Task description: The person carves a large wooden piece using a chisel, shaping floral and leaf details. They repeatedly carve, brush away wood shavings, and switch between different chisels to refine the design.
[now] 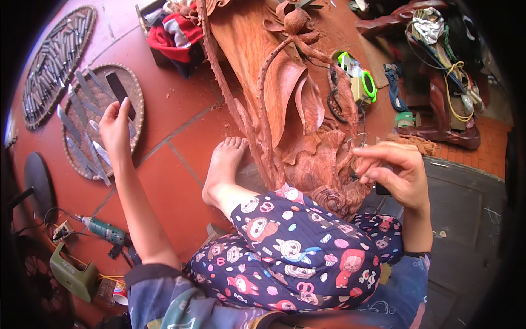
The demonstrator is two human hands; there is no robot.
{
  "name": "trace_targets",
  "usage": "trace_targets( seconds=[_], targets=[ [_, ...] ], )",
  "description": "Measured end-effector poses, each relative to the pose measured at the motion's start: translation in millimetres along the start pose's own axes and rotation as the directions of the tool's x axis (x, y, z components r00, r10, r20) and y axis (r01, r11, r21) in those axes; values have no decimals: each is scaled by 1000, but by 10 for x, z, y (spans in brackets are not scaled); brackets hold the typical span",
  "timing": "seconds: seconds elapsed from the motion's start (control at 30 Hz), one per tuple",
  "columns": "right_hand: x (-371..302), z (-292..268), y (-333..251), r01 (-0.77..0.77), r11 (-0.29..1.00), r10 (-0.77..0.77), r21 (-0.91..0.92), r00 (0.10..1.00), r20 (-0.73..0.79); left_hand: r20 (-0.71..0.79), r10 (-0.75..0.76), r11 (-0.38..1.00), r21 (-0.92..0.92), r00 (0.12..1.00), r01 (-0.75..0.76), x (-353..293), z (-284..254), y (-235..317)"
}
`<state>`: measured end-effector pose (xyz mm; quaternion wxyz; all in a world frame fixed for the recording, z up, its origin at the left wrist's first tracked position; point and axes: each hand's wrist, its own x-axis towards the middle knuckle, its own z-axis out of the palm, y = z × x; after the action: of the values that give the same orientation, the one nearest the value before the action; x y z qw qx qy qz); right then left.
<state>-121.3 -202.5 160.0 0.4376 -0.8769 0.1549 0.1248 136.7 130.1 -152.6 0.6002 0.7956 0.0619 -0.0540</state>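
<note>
Out to the left, my left hand [115, 131] pinches one end of a dark flat rectangular piece [117, 88] between thumb and fingers, over a round woven tray [137, 82]. Several long flat metal blades [69, 122] lie in that tray. My right hand [397, 167] is beside the lower part of a large reddish-brown wood carving [249, 71], its fingers bent in toward the thumb. Whatever is between those fingertips, if anything, is too small to make out. The carving has curling leaf shapes and knobbly stems, and its base stands against my patterned trouser leg [307, 247].
A second woven tray [89, 27] holds many metal tool shafts. At lower left are a green power tool [104, 229], cables and a green plastic stool [71, 271]. Red cloth [172, 41] lies behind. On the right are a bright green-ringed device [364, 88] and a dark panel [460, 219].
</note>
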Motion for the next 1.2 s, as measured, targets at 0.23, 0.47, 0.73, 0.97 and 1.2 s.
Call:
trace_targets(
  seconds=[0.23,0.47,0.73,0.97,1.2],
  targets=[
    [561,613,-234,56,971,-108,231,970,218,515,644,765,-449,565,-462,-1733,343,1561],
    [645,383,-229,121,929,-75,350,987,-144,533,607,787,-509,590,-349,-1882,260,1565],
    [1175,520,-71,149,959,-180,-241,977,-113,637,650,692,-722,415,24,-1903,629,1624],
    [1155,709,-54,112,966,-130,-233,990,-62,540,605,648,-761,585,32,-2066,807,1657],
    [1082,849,-60,208,803,-214,-559,975,55,554,554,645,-758,621,101,-2170,776,1450]
  ],
)
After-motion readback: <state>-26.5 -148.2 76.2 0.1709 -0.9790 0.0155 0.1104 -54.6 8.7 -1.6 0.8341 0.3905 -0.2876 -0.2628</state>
